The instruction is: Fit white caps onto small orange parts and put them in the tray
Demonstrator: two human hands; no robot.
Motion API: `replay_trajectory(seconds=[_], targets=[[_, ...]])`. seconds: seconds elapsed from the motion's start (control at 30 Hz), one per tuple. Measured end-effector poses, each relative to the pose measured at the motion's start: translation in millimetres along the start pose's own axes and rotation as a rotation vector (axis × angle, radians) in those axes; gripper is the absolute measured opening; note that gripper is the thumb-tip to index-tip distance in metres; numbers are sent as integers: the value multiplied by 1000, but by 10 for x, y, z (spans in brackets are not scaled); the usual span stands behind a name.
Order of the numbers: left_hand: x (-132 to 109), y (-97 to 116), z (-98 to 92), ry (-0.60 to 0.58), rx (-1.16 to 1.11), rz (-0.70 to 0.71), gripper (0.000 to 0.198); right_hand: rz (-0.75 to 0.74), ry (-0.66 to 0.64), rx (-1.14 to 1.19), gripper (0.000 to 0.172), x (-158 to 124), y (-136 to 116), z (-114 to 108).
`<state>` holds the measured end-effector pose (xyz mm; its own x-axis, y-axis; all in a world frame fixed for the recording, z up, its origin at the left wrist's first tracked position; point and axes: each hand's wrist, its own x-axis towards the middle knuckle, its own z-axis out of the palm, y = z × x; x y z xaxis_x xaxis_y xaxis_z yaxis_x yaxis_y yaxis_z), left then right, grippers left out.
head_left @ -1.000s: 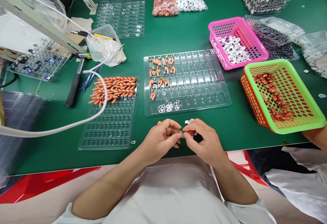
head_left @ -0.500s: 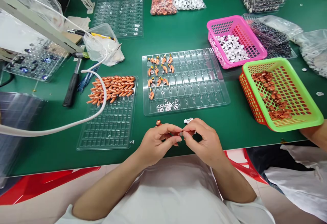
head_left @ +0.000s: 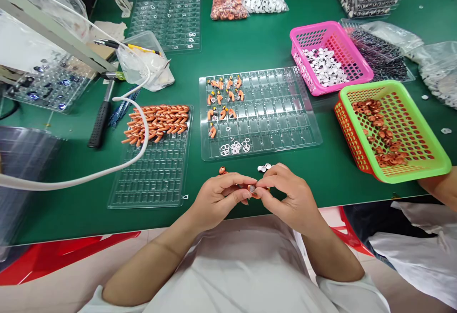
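Observation:
Close to the table's front edge, my left hand (head_left: 220,199) pinches a small orange part with a round grey face (head_left: 252,189) between thumb and forefinger. My right hand (head_left: 290,196) pinches the same part from the other side; the fingers cover most of it. Just beyond the left fingers lie small copper-coloured caps (head_left: 222,170). Small white discs (head_left: 264,167) lie just past the right hand. Farther off is a clear compartment tray (head_left: 278,113) with orange curved pieces (head_left: 231,95) at its left and loose white rings (head_left: 236,147) along its near side.
On the left, another clear tray (head_left: 146,184) holds rows of copper-coloured pieces (head_left: 157,125), with a white cable (head_left: 117,172) across it and a hammer (head_left: 100,125) beside it. A pink basket (head_left: 352,65) and a green basket (head_left: 424,132) stand right; another person's arm (head_left: 441,190) reaches under the green one.
Both hands stay in place, still pinching. The small part has turned, so its round grey face shows more clearly between the fingertips. My right hand has shifted slightly to the right.

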<state>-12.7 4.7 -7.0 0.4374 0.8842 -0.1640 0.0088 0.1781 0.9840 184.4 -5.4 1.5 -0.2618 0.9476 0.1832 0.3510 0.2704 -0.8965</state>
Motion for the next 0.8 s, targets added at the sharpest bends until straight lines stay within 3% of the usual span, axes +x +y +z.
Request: replay_trajectory(seconds=[0.17,0.8], targets=[[1,6,-17,-41,-28,-33,20,11,-89,23,16,7,-2,-41],[13,-12,-52,-25,-157,-34,23,-136,-147,-23,16,-1,26,-26]])
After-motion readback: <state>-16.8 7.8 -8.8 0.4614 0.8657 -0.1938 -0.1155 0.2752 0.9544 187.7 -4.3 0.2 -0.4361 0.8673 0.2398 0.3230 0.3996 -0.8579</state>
